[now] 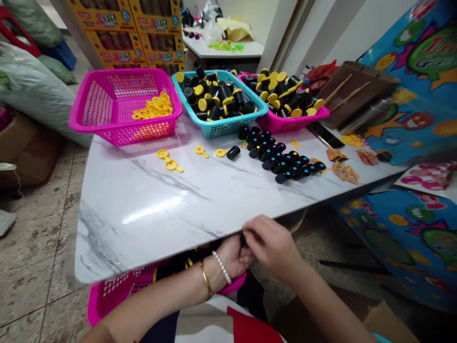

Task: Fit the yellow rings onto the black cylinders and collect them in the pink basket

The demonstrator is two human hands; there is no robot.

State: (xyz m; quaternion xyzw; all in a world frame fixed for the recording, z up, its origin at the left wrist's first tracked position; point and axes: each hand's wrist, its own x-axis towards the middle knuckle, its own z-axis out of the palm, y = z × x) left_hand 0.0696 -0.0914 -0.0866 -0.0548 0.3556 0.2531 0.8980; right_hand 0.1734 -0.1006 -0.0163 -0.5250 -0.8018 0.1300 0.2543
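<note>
My left hand (233,257) and my right hand (272,242) meet at the near edge of the white marble table (150,205). Both pinch a small dark piece (243,239) between their fingers; most of it is hidden. My left wrist wears a pearl bracelet and a gold bangle. Under the table edge, on my lap, sits a pink basket (117,290) with dark and yellow parts inside. Rows of black caps (282,159) lie on the table to the right, and a single black cap (233,152) lies apart from them.
A pink basket of yellow rings (124,102), a blue basket of black tubes (219,100) and another pink basket of yellow-capped tubes (289,102) line the far edge. Loose yellow rings (171,162) lie mid-table. Colourful printed sheets (417,85) stand at the right, sacks at the left.
</note>
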